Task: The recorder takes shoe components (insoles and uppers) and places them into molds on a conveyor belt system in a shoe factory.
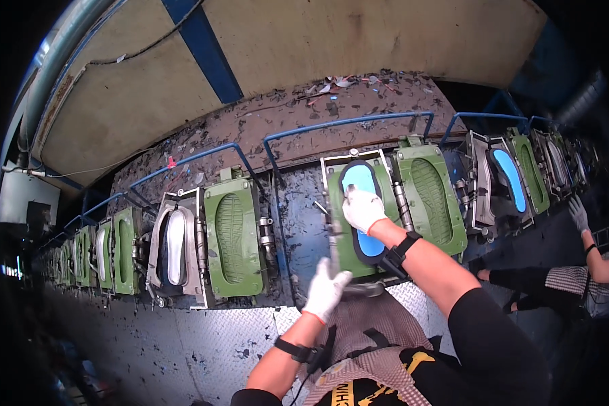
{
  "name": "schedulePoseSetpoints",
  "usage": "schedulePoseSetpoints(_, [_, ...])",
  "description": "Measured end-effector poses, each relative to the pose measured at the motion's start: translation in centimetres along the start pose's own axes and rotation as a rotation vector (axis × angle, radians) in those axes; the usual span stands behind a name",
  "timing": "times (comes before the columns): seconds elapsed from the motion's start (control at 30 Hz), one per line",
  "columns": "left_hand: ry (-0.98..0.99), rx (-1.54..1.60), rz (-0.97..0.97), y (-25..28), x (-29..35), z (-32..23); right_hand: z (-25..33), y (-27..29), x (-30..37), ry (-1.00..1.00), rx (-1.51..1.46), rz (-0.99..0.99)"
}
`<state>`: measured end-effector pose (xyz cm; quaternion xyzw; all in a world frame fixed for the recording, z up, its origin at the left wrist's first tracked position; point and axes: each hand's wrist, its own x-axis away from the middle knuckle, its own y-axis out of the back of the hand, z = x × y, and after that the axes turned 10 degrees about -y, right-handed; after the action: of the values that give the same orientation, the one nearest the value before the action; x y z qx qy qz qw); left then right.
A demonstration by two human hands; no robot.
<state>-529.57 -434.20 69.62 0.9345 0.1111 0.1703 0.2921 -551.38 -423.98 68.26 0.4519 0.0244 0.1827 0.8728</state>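
In front of me lies an unfolded green shoe-sole mould (343,252), its left half holding a dark sole with a blue top layer (363,177). My right hand (364,210), in a white glove, rests on the middle of that blue sole. Its fingers are curled in against the blue surface, and whatever may be between them is hidden. My left hand (326,291), also gloved, is beside the near left edge of the mould, thumb and fingers apart. The mould's right half (430,199) shows a bare patterned cavity.
More moulds line the bench, including a green one (233,237) and a silvery one (176,247) to the left. Another blue sole (509,179) sits in a mould to the right. Blue rails (348,122) run behind. At the right edge a co-worker's gloved hand (578,214) reaches up.
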Motion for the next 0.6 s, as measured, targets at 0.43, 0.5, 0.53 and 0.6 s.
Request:
schedulePoseSetpoints(0.43, [-0.022, 0.119, -0.057, 0.6, 1.7, -8.8, 4.3, 9.1, 4.2, 0.313, 0.078, -0.297])
schedulePoseSetpoints(0.5, [-0.298, -0.373, -0.296, 0.8, 1.0, -10.0, 4.3, 9.3, 3.8, 0.295, 0.037, -0.244])
schedulePoseSetpoints(0.53, [-0.474, -0.388, -0.217, 2.3, 1.2, -11.1, 3.7, 9.6, 4.5, 0.32, -0.03, -0.183])
schedulePoseSetpoints(0.6, [-0.839, -0.432, -0.145, 3.7, 0.0, -12.0, 1.7, 10.2, 6.9, 0.366, -0.198, -0.089])
